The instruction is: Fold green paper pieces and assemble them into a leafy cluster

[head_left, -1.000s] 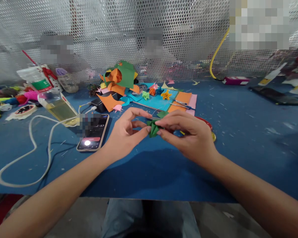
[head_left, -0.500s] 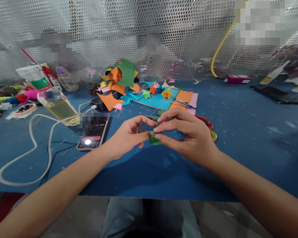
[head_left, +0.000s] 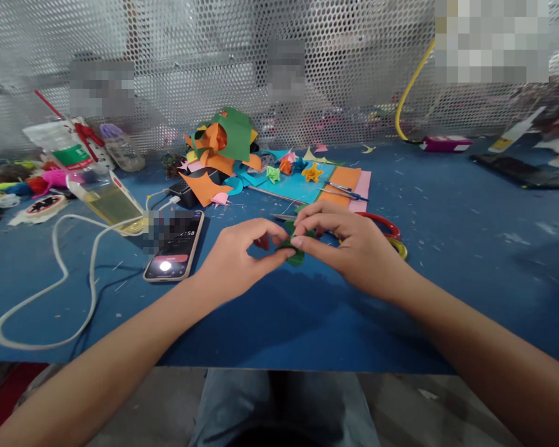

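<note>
Between my hands is a small piece of dark green paper (head_left: pixel 296 256), held up over the blue table with its edges spread out. My left hand (head_left: pixel 243 253) pinches its left side between thumb and fingers. From the right, my right hand (head_left: pixel 349 245) grips it with thumb and index finger, the other fingers curled above. Part of the paper is hidden behind the fingertips. Scissors with red and yellow handles (head_left: pixel 386 225) lie behind my right hand, the blades partly covered by it.
A lit phone (head_left: pixel 176 245) and white cable (head_left: pixel 93 273) lie left, near a tilted clear container of yellowish liquid (head_left: pixel 114 202). Behind are a paper-scrap pile (head_left: pixel 233 136), small folded paper flowers (head_left: pixel 313 173), coloured sheets (head_left: pixel 342 189) and a compass (head_left: pixel 345 191). A dark phone (head_left: pixel 522 171) lies right.
The green paper has turned in my fingers and now shows more spread-out, petal-like edges. My left thumb has moved slightly right along it. The view has shifted a little.
</note>
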`<move>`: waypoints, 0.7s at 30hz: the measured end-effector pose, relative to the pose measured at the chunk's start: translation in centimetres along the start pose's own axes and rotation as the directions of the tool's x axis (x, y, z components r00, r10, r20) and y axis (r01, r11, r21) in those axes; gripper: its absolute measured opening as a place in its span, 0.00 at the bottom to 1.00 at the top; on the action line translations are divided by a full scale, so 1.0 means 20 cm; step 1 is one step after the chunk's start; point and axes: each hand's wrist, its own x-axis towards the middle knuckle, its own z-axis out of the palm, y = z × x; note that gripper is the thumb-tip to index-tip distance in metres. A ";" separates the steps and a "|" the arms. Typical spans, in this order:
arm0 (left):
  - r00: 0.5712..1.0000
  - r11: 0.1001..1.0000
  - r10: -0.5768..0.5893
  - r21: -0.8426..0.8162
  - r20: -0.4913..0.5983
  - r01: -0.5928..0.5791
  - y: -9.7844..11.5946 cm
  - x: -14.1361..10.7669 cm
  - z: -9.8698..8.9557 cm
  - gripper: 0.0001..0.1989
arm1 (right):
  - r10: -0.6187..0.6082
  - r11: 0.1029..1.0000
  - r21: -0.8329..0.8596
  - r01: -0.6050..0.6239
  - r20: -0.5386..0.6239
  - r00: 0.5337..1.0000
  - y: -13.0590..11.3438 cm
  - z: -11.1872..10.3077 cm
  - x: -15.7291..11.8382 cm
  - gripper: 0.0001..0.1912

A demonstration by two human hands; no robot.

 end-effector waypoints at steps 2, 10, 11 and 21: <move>1.000 0.999 -0.023 -0.031 0.019 0.024 -0.01 0.00 0.00 0.03 | 0.009 1.000 0.021 -0.009 0.023 1.000 0.00 0.00 0.00 0.04; 0.988 0.978 -0.148 -0.151 -0.042 0.140 -0.01 0.01 0.00 0.06 | -0.035 0.999 -0.016 0.035 -0.012 0.999 0.00 0.00 -0.01 0.04; 0.988 0.979 -0.148 -0.146 -0.037 0.141 -0.01 0.01 0.00 0.06 | -0.047 0.999 -0.025 0.046 -0.018 0.999 0.00 0.00 -0.01 0.03; 0.996 0.989 -0.094 -0.113 -0.008 0.093 -0.01 0.00 0.00 0.05 | -0.114 0.990 -0.085 0.114 0.005 0.993 0.01 -0.01 0.01 0.04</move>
